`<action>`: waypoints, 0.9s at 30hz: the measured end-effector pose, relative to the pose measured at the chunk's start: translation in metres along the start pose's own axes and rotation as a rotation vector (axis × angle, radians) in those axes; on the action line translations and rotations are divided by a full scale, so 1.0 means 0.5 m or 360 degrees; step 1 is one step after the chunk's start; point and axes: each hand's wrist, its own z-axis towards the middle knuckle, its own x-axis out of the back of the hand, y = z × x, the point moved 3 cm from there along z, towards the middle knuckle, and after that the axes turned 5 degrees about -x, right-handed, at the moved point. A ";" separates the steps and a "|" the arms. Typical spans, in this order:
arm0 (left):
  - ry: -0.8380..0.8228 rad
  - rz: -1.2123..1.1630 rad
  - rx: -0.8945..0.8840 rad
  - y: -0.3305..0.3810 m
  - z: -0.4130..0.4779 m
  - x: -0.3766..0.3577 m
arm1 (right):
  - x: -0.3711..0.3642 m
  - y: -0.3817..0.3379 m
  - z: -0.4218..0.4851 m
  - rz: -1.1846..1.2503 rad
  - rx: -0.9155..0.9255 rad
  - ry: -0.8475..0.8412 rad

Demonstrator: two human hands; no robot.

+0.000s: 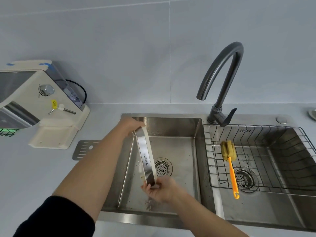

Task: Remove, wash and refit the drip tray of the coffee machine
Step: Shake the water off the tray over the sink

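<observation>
The drip tray [145,155] is tilted on its edge over the sink basin [177,127]. The left hand [130,125] pinches the tray's upper end in its grip, and the right hand [159,187] pinches the lower end.

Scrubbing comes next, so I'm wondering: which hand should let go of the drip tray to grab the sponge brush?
Probably the right. The right hand holds the lower end of the drip tray, nearer the sponge brush; the left hand, gripping the upper end, is farther away.
</observation>
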 end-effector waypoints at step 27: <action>0.0081 -0.1066 0.0611 -0.171 -0.026 -0.144 | 0.128 -0.126 -0.006 -0.0274 0.0442 0.0569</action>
